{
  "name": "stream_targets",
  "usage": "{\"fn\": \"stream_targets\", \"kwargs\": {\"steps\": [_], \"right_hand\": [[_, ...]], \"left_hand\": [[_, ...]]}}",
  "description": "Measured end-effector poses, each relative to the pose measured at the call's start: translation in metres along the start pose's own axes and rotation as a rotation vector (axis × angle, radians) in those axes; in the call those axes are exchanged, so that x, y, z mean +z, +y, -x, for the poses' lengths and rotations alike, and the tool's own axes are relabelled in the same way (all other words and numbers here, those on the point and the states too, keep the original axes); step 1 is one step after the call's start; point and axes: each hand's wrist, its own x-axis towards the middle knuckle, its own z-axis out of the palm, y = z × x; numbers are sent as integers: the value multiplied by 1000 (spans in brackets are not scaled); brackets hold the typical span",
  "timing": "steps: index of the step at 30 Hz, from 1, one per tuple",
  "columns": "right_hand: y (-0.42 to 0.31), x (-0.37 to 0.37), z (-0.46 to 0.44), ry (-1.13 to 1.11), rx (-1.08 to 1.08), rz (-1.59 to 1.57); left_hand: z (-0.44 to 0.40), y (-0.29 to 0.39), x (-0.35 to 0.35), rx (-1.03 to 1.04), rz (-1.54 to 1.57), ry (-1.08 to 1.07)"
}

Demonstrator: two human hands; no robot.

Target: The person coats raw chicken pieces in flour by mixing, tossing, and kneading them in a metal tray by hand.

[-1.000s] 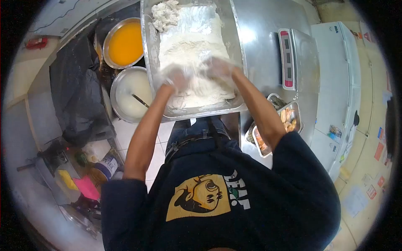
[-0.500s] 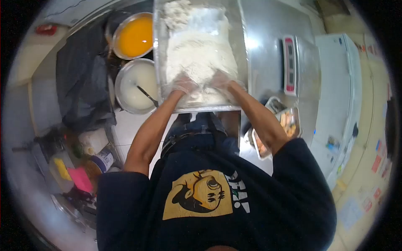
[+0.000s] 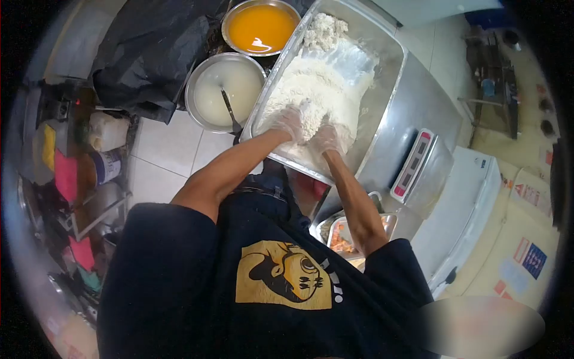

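My left hand (image 3: pixel 288 122), in a clear plastic glove, is dug into a bed of white flour (image 3: pixel 311 84). Close beside it on the right, my right hand (image 3: pixel 332 137), gloved the same way, also sinks into the flour. Loose flour is heaped between the two hands. Their fingers are largely buried, so how far they are curled is hidden. A deep rectangular metal tray (image 3: pixel 388 90) holds the flour. At its far end lies a clump of lumpy, floury pieces (image 3: pixel 324 31), next to a thinly dusted patch of tray bottom.
Left of the tray stand a bowl of orange liquid (image 3: pixel 262 27) and a bowl of whitish liquid (image 3: pixel 218 90) with a dark-handled utensil (image 3: pixel 228 106). On the right are a digital scale (image 3: pixel 412 166) and a metal container of food pieces (image 3: pixel 342 238). Black plastic sheeting (image 3: pixel 152 60) hangs at left.
The whole view has turned, so tray and bowls now appear tilted and further right. Both hands stay in the flour near the tray's near end and look closer together.
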Motion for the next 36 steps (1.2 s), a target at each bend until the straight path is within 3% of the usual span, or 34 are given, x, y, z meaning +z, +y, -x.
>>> {"fn": "stream_targets", "kwargs": {"steps": [1,2,3,6,7,8,10,12,13,14,16,18,19,21,23,24,25,27,29,30,32,33,34,35,36], "right_hand": [[8,-9,-2,8,-9,23],[18,-19,7,57,-153,92],[26,-30,16,106,-300,158],[38,-38,27,216,-670,291],[39,-33,25,240,-741,312],[47,-3,18,495,-769,360],[26,11,20,757,-780,413],[-25,-17,46,23,11,130],[-14,-8,37,12,24,129],[0,6,16,-35,-98,258],[9,-7,17,-70,-222,374],[-1,-68,58,-355,-24,-324],[3,-74,53,-250,-257,21],[-7,-78,68,-136,-266,134],[-22,-64,77,-22,-257,240],[-39,-50,75,-24,-109,225],[-48,-41,70,-27,37,212],[-43,-11,38,43,91,112],[-27,9,32,284,-82,130],[-19,0,30,294,-76,128],[1,-22,24,102,-232,-206],[18,-18,14,23,-235,-135],[36,-14,4,-56,-244,-65],[50,-16,9,-32,-386,266],[48,-17,17,-47,-373,307]], "left_hand": [[-4,-4,-7,178,-52,-4],[-20,-7,-1,177,-33,5],[-44,-13,9,309,-216,-210],[-40,-24,13,237,-203,-374],[-33,-24,22,173,-345,-206],[-17,-15,16,182,-336,-127],[16,3,6,199,-316,31],[2,7,30,135,-204,238],[-11,1,36,100,-243,156],[-23,-5,41,68,-284,73],[-19,-7,-3,242,-240,-146],[-44,-25,13,234,-98,-135],[-31,-16,-5,274,-216,-235],[-24,-20,9,316,-342,-347],[-22,-41,57,393,-614,104],[-11,-29,56,401,-616,94],[-4,-13,53,189,-475,92],[1,-1,30,-22,-344,89],[-11,-4,17,-1,-235,-5],[-22,-9,14,10,-201,-33],[-50,-31,29,245,-330,-85],[-42,-35,25,162,-140,-30],[-25,-23,5,159,-137,-26],[0,-6,-27,121,-184,-123],[18,5,-43,86,-233,-220]]}}
